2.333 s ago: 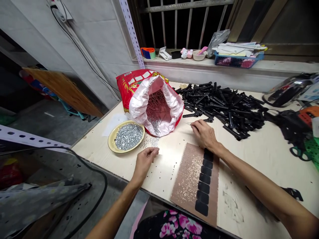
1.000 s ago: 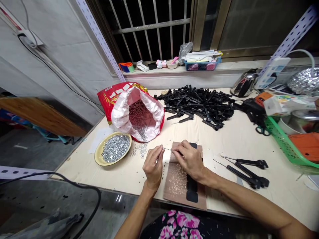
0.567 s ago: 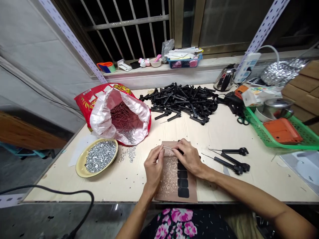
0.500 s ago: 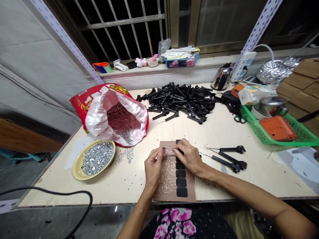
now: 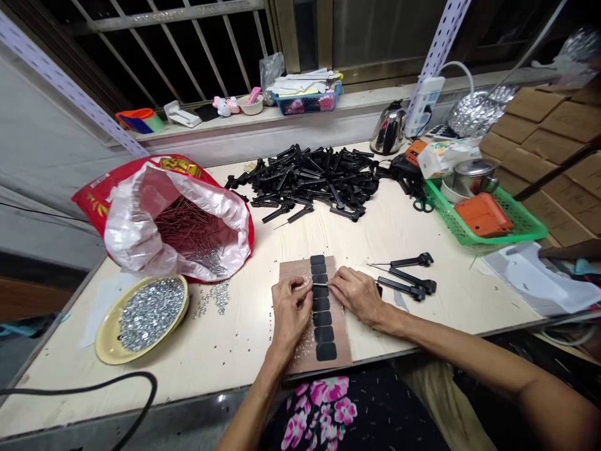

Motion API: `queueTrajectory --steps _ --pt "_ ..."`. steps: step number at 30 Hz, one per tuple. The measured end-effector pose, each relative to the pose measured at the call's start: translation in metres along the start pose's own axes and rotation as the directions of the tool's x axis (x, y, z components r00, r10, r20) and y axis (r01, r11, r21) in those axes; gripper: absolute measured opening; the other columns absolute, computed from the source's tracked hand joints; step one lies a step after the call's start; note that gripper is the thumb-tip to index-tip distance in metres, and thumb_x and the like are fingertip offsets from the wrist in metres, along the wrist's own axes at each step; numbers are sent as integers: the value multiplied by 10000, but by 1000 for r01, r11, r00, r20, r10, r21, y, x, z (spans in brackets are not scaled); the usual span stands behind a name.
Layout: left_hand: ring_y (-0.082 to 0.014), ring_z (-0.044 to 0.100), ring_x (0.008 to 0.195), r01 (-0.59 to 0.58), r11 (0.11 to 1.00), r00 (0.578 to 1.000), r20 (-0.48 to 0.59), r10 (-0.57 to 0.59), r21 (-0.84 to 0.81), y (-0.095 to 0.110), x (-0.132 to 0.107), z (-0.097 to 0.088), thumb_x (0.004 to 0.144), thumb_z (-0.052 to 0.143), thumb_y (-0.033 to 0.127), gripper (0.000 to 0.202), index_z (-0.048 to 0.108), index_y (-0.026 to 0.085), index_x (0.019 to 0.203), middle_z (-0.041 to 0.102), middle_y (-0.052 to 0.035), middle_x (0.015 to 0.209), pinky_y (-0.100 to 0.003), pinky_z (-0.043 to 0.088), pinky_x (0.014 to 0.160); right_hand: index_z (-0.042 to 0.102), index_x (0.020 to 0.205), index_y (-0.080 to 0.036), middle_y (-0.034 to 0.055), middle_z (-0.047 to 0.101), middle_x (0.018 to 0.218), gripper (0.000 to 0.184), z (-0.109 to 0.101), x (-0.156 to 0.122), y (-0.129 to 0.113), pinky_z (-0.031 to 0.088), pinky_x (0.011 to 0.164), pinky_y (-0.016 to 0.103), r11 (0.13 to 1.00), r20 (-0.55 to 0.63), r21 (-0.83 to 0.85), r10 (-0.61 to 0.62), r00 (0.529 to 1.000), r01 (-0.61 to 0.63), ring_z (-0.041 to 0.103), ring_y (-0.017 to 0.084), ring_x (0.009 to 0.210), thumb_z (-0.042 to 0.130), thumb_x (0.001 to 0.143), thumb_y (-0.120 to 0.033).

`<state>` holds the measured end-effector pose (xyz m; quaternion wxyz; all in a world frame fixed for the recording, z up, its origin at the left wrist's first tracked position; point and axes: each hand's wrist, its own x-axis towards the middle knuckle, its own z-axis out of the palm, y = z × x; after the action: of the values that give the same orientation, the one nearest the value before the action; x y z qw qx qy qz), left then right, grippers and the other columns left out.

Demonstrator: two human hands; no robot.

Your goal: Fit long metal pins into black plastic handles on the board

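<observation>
A thin metal rod [image 5: 320, 285] spans the gap between my two hands, level above a brown board [image 5: 299, 360] with a column of black rounded squares [image 5: 324, 335]. My left hand [image 5: 292, 308] pinches its left end between thumb and fingertips. On the other side, my right hand [image 5: 357, 295] closes its fingertips round the right end. A black bit shows behind my right hand; whether it belongs to what I hold, I cannot tell. Several black-handled pieces with thin metal shafts [image 5: 407, 273] lie to the right.
Behind the board lies a heap of black handled pieces [image 5: 314, 178]. On the left stand a red sack [image 5: 106, 191] of thin brown-red rods and a yellow bowl [image 5: 106, 341] of small silver pieces. A green basket [image 5: 509, 235] is at the right, near stacked cardboard boxes [image 5: 549, 134].
The camera view has shifted, so the table appears further left. My hands, still pinching the rod, are now over the black squares, with the right hand nearer the board's right edge.
</observation>
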<state>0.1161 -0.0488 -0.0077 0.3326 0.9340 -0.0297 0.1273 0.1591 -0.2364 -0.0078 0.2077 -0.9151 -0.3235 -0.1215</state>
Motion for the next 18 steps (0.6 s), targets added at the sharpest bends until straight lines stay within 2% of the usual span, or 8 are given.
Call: queueTrajectory --steps 6,11,18 --pt "-270 449 1056 -135 985 988 84 127 102 10 -4 2 833 532 172 287 687 236 1065 565 -93 1130 -477 434 896 636 852 -205 22 585 840 143 -8 -12 9 369 622 253 1000 56 -14 5 998 -4 537 134 731 508 907 -239" --pt "-290 420 1110 -230 947 973 77 218 223 14 -3 5 857 525 195 265 679 224 1070 551 -111 1143 -480 416 934 636 859 -211 17 582 852 153 -6 -14 14 357 626 246 1000 73 -3 6 997 -5 532 130 747 500 916 -251" --pt "-275 433 1111 -253 956 961 152 231 150 6 -1 2 869 522 236 303 637 261 1148 533 -90 1169 -474 430 937 638 854 -206 22 584 862 160 -5 -15 20 355 645 255 999 91 -20 -32 995 34 534 137 785 499 917 -253"
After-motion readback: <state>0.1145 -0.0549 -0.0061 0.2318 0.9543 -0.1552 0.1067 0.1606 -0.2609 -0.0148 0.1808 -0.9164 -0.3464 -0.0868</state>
